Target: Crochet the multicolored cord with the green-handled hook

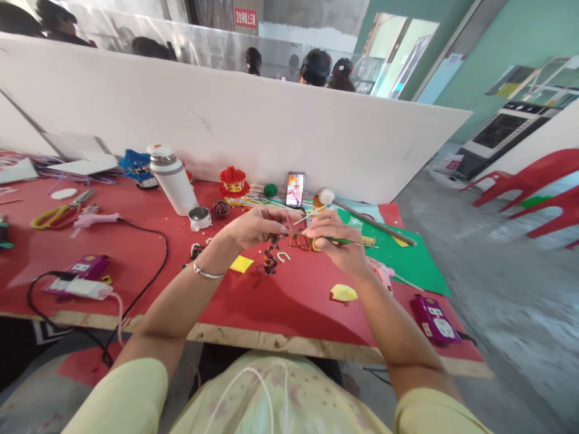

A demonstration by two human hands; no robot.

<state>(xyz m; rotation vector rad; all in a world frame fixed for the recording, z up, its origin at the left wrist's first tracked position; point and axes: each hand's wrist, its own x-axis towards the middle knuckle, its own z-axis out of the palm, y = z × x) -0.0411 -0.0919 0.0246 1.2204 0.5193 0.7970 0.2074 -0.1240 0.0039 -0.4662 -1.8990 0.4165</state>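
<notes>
My left hand (256,228) and my right hand (337,238) meet above the red table (181,271), both pinched on a small craft piece of coloured strips (301,240). A dark beaded strand (270,260) hangs from the piece below my left fingers. A thin green stick (350,242) pokes out to the right from my right hand. A silver bangle (208,272) circles my left wrist. Yellow paper scraps (241,263) (344,293) lie on the table under my arms.
A white flask (174,181), its cap (199,218), a red tasselled ornament (233,184), a phone (295,189), scissors (56,214), a pink glue gun (97,218), green sheet (407,256) and purple power strips (433,319) (84,268) sit around. A white partition (271,132) backs the table; people sit beyond it. Red chairs (534,181) stand right.
</notes>
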